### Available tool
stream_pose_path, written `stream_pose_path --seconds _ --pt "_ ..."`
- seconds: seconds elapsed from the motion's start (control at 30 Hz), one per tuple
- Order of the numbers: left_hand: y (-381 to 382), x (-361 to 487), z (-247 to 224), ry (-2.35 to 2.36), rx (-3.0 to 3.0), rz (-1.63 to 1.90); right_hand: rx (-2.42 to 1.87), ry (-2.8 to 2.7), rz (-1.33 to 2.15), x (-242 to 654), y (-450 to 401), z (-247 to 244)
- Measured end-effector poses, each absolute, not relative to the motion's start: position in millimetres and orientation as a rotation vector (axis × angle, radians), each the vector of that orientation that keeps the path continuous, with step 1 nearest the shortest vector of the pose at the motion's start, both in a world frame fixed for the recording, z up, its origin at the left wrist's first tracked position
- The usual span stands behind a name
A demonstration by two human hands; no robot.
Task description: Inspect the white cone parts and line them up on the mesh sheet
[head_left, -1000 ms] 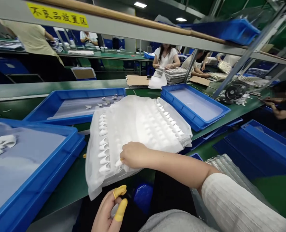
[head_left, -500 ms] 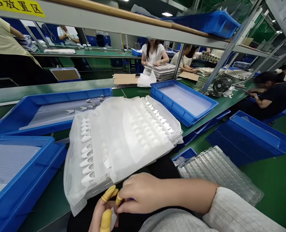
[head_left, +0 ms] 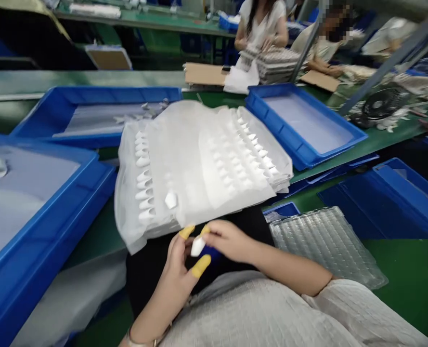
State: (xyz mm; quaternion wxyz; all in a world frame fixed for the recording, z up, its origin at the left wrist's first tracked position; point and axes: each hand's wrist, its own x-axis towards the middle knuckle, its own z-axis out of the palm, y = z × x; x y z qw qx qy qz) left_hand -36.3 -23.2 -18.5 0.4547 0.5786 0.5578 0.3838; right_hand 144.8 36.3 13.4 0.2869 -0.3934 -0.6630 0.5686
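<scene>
A small white piece (head_left: 198, 246) is between my two hands, above my lap. My right hand (head_left: 228, 239), with a yellow finger cot, pinches it at its upper edge. Around its left side, my left hand (head_left: 185, 262) has its yellow-capped thumb and a fingertip spread apart; whether its other fingers touch the piece is hard to tell. Just beyond my hands lies a stack covered by a white translucent sheet (head_left: 185, 159), with rows of white pieces along both sides. One loose white piece (head_left: 171, 199) rests on the sheet near its front left.
Blue trays stand at the left (head_left: 51, 212), back left (head_left: 109, 140) and back right (head_left: 300, 159) of the stack. A clear ridged plastic tray (head_left: 325, 246) lies to the right. A fan (head_left: 382, 103) stands farther back, and people work across the table.
The view has tilted down and shifted left. My left hand has come more into view with its fingers spread, and the white piece now shows plainly between my hands.
</scene>
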Motion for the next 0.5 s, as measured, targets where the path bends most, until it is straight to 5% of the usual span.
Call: stream_pose_path --seconds 0.13,0.5 --pt "-24 -34 -1 1.388 1.392 0.813 -1.092 -1.559 1.746 152 43 16" --pt "-21 -32 13 1.452 1.676 0.705 -1.264 -1.685 1.664 144 28 17"
